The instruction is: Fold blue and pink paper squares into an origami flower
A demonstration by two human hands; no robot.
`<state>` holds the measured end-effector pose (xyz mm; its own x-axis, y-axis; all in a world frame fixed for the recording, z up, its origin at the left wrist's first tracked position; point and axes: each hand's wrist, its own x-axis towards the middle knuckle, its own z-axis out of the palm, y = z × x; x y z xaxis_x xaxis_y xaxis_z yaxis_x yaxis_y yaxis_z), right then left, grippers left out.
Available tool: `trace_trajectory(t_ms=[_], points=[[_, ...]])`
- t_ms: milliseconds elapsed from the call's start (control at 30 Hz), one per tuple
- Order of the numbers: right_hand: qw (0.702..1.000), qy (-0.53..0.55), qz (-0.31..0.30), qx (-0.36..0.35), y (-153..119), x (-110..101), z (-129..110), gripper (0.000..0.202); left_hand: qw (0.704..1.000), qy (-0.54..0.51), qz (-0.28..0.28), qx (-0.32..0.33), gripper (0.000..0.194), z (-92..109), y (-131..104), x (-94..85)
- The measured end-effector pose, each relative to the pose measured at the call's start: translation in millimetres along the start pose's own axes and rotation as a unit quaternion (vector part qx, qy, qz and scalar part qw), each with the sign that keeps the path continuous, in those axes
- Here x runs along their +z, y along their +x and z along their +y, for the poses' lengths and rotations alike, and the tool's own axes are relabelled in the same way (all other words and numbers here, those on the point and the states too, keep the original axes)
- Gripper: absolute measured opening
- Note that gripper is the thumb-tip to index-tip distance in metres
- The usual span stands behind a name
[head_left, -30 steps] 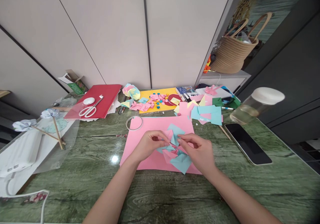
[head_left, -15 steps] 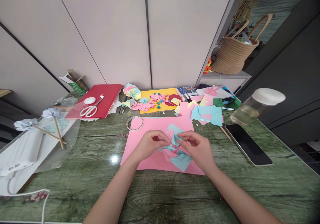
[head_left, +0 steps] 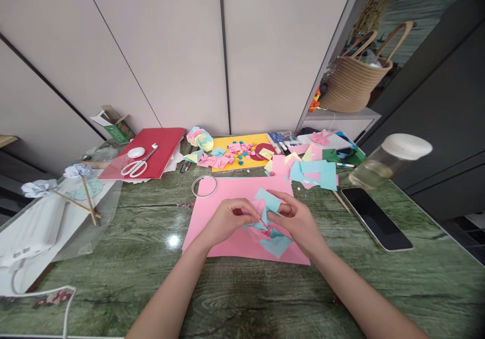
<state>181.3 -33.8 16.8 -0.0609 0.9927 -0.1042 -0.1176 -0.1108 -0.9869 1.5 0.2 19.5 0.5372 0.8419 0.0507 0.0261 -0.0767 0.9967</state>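
A folded paper piece in pink and light blue is held between my two hands, over a pink paper sheet. My left hand pinches its left side with thumb and fingertips. On its right side, the thumb and fingers of my right hand close on a light blue flap. Fingers partly hide the middle of the piece. A silver ring-shaped band lies at the upper left corner of the sheet.
White scissors rest on a red folder at left. Behind the sheet, yellow paper bears small coloured balls. Cut paper, a phone and a lidded cup stand right; paper flowers lie far left.
My right hand has shifted its fingers on the light blue flap, its index finger now stretched further over it. The paper piece has turned slightly; my left hand is nearly where it was.
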Motion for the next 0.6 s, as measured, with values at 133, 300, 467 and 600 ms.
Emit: trace_trajectory(t_ms=[133,300,467,600], points=[[1.0,0.019,-0.013,0.004,-1.0,1.7,0.1,0.03,1.0,0.011,-0.005,0.001,0.003,2.6,-0.3,1.5],[1.0,0.004,-0.002,0.017,-0.3,1.6,-0.7,0.052,1.0,0.014,-0.008,0.002,0.004,3.1,-1.3,1.7],[1.0,-0.019,-0.023,0.001,-0.9,4.0,-2.3,0.041,1.0,0.021,-0.01,0.011,0.005,0.1,-0.9,2.1],[0.999,-0.019,-0.033,-0.003,-1.8,4.6,-3.7,0.04,1.0,0.026,-0.01,0.015,0.004,-0.3,-0.4,2.6]])
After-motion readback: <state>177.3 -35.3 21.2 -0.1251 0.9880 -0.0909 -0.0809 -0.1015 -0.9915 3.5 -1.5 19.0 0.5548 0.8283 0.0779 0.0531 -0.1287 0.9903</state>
